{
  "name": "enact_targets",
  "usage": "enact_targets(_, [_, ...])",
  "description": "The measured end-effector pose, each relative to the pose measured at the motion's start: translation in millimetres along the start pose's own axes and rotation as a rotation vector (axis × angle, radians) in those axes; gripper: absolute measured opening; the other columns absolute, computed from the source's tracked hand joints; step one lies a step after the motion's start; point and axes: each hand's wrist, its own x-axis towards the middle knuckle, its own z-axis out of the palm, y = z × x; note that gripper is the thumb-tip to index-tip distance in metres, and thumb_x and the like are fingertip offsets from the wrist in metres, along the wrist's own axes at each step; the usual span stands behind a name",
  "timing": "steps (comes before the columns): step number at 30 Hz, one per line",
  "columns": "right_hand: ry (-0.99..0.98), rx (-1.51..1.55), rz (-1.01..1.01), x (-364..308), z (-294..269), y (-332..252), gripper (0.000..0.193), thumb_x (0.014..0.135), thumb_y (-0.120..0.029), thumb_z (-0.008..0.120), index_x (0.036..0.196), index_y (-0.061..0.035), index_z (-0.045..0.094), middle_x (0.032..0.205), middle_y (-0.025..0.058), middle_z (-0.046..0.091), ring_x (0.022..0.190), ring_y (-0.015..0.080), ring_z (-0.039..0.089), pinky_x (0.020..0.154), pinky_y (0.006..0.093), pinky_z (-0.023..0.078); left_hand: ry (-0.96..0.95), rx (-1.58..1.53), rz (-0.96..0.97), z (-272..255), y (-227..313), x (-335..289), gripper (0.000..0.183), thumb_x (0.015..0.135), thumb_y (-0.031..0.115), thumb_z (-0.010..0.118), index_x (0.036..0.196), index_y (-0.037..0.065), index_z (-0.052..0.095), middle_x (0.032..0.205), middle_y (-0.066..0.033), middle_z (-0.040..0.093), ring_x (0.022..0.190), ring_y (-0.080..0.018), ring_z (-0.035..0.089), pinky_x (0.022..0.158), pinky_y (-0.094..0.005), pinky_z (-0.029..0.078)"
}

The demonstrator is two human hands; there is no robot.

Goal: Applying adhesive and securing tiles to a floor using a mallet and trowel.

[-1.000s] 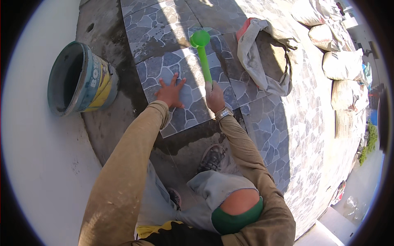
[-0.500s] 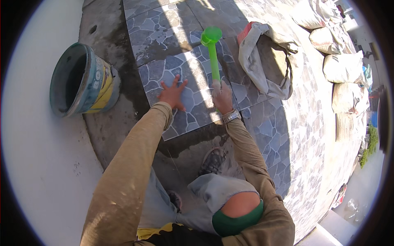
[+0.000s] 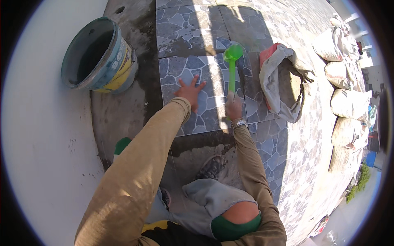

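My left hand (image 3: 190, 95) lies flat with fingers spread on a grey, stone-patterned floor tile (image 3: 205, 123). My right hand (image 3: 234, 107) is closed round the handle of a bright green mallet (image 3: 232, 78). The mallet points away from me, its round head over the far right part of the tile. Whether the head touches the tile, I cannot tell. The tile's near edge borders a strip of damp, bare grey concrete (image 3: 193, 151), where one of my shoes (image 3: 211, 167) shows.
A worn blue-green bucket (image 3: 127, 71) leans beside the white wall (image 3: 49, 135) at the left. Right of the mallet lies a crumpled grey cloth bag (image 3: 271, 82) with a red end. Several filled whitish sacks (image 3: 349, 102) line the far right. More patterned tiles (image 3: 303, 156) cover the floor.
The whole view has turned, so the tile, bucket and bag sit differently in the picture. My left hand keeps its place on the tile, and the mallet remains in my right hand.
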Motion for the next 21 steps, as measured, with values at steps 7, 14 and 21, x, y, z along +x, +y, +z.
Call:
enact_targets(7, [0.02, -0.053, -0.144, 17.1, 19.0, -2.4, 0.034, 0.104, -0.031, 0.046, 0.088, -0.0019, 0.055, 0.058, 0.009, 0.05, 0.05, 0.0222, 0.053, 0.048, 0.0393, 0.043, 0.001, -0.001, -0.035, 4.9, -14.9, -0.1, 0.134, 0.055, 0.026, 0.097, 0.158, 0.046, 0.013, 0.169, 0.0078, -0.004, 0.145, -0.0621, 0.004, 0.097, -0.0718, 0.048])
enact_targets(14, [-0.106, 0.023, 0.045, 13.8, 20.1, -4.0, 0.04, 0.102, -0.031, 0.046, 0.087, 0.0034, 0.059, 0.072, 0.0212, 0.061, 0.066, 0.0375, 0.06, 0.06, 0.048, 0.044, -0.009, 0.015, -0.051, 10.3, -22.7, 0.4, 0.133, 0.056, 0.026, 0.096, 0.158, 0.046, 0.013, 0.169, 0.0077, -0.004, 0.145, -0.062, 0.005, 0.098, -0.0702, 0.049])
enact_targets(21, [-0.127, 0.067, 0.304, 30.7, 5.9, 14.6, 0.043, 0.102, -0.035, 0.046, 0.087, 0.0028, 0.061, 0.072, 0.0207, 0.062, 0.067, 0.0375, 0.061, 0.063, 0.0482, 0.045, 0.007, 0.042, -0.017, 5.9, -5.9, 3.7, 0.132, 0.059, 0.029, 0.095, 0.159, 0.044, 0.012, 0.169, 0.0062, -0.004, 0.145, -0.0623, 0.007, 0.097, -0.0685, 0.051])
